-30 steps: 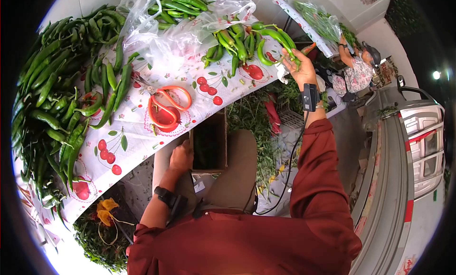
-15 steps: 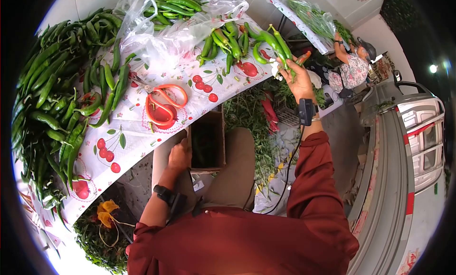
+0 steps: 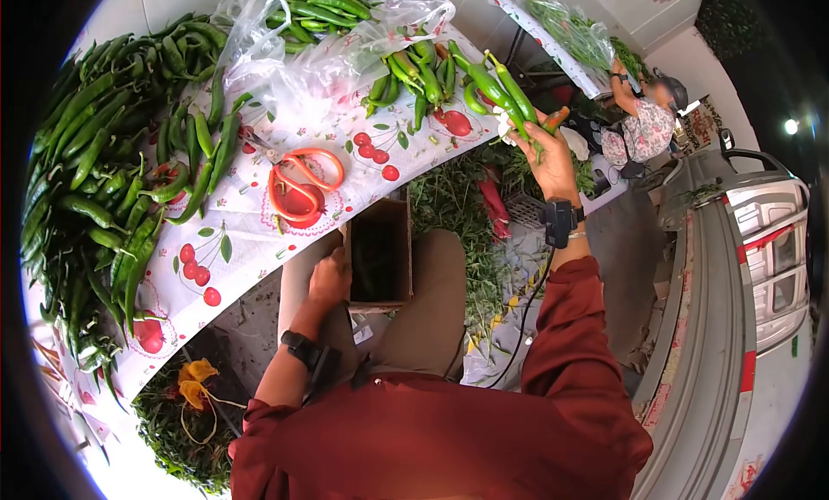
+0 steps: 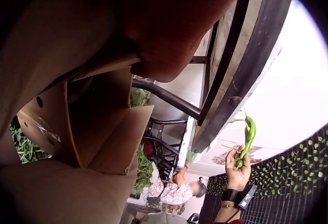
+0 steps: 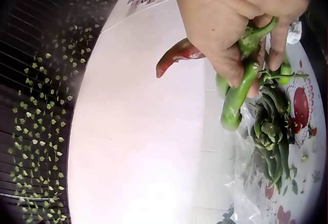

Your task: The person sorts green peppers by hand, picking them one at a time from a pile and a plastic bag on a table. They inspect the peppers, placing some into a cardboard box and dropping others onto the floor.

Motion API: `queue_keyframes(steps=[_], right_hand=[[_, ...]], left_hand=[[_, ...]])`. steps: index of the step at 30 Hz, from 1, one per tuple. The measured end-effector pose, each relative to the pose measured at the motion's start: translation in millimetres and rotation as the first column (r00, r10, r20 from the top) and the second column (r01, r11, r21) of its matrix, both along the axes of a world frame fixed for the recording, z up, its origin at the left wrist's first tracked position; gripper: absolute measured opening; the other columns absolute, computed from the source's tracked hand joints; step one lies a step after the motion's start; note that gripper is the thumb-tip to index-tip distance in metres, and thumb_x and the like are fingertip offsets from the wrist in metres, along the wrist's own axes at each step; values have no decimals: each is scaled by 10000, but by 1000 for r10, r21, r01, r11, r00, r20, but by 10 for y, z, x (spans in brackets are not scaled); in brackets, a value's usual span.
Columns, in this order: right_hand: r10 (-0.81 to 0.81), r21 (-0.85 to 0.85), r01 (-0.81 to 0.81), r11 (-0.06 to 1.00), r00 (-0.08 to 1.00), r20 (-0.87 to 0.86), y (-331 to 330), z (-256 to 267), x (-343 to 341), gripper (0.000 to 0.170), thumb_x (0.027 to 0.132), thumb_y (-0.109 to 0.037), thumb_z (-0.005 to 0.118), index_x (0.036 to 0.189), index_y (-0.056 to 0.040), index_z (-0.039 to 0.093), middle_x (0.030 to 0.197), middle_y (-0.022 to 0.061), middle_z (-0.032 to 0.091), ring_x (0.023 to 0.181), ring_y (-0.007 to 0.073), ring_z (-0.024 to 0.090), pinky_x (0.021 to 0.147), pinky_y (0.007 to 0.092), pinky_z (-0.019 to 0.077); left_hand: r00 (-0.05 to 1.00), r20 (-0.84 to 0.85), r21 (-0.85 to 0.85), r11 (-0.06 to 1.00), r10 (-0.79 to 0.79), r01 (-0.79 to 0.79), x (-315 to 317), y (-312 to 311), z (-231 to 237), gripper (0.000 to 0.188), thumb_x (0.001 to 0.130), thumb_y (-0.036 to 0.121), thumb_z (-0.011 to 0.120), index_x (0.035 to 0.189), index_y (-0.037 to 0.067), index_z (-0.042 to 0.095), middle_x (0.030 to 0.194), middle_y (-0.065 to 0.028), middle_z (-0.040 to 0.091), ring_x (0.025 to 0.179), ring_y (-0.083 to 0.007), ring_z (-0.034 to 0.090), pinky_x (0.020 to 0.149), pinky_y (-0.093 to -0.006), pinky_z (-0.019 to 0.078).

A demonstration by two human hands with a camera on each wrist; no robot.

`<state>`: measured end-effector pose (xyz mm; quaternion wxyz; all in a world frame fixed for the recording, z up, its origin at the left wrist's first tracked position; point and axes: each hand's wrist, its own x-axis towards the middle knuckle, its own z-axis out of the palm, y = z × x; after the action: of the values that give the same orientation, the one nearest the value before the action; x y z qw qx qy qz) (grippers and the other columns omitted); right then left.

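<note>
Right hand (image 3: 553, 161) stretched out — pinching long peppers (image 3: 520, 91)

The right hand (image 3: 553, 161) is raised, fingers (image 5: 277, 49) curled in a pinch; the left hand (image 3: 330, 278) sits lower, leftward of it.

Bright green peppers (image 3: 518, 94) fill the right hand (image 3: 553, 163), with one orange-red pepper (image 3: 557, 119) among them. Left of that hand, the tablecloth (image 3: 250, 198) is white, printed with red cherries and green leaves; the scissors (image 3: 274, 193) there have orange handles. Beside the left hand (image 3: 330, 278), the box (image 4: 113, 142) is plain brown.
</note>
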<state>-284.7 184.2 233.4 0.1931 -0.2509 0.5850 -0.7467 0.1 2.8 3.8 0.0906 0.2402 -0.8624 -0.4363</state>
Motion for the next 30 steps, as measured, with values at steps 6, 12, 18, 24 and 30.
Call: queue_keyframes(steps=[6, 12, 18, 24, 30], right_hand=[[37, 33, -36, 999, 999, -14, 90, 20, 101, 369, 804, -51, 507, 1156, 38, 437, 1063, 111, 541, 971, 211, 541, 854, 334, 413], [20, 121, -19, 992, 1000, -13, 118, -41, 194, 361, 800, -54, 509, 1143, 39, 449, 1037, 110, 551, 932, 200, 557, 811, 317, 432], [-63, 110, 56, 992, 996, 59, 249, -185, 303, 338, 806, -47, 503, 1131, 37, 460, 982, 116, 569, 892, 196, 570, 736, 285, 470], [-84, 22, 82, 996, 994, 70, 462, -246, 466, 357, 796, -60, 517, 1131, 48, 453, 968, 130, 573, 865, 206, 576, 732, 300, 476], [217, 309, -193, 931, 975, -43, 511, -116, 847, 365, 753, -61, 547, 1088, 71, 482, 958, 108, 576, 833, 177, 562, 761, 283, 445]], left_hand=[[999, 29, -33, 999, -37, 38, -30, 1, -23, 305, 738, 108, 484, 1019, -8, 477, 803, -271, 562, 777, -422, 538, 712, -486, 431], [1000, -20, -5, 1000, -4, 4, -12, 28, 29, 244, 719, 77, 475, 944, -16, 489, 800, -280, 549, 810, -431, 518, 699, -485, 422], [1000, 11, -33, 999, -20, 21, -7, 2, -29, 252, 732, 93, 467, 961, -11, 482, 787, -276, 555, 785, -430, 527, 705, -492, 424], [999, 29, -57, 998, -30, 31, -27, 20, 14, 211, 747, 110, 465, 928, 1, 475, 760, -269, 562, 753, -426, 537, 702, -499, 426], [998, 45, -39, 999, -35, 37, -22, 36, 77, 256, 732, 102, 469, 965, -3, 479, 787, -268, 561, 783, -423, 534, 710, -488, 426]])
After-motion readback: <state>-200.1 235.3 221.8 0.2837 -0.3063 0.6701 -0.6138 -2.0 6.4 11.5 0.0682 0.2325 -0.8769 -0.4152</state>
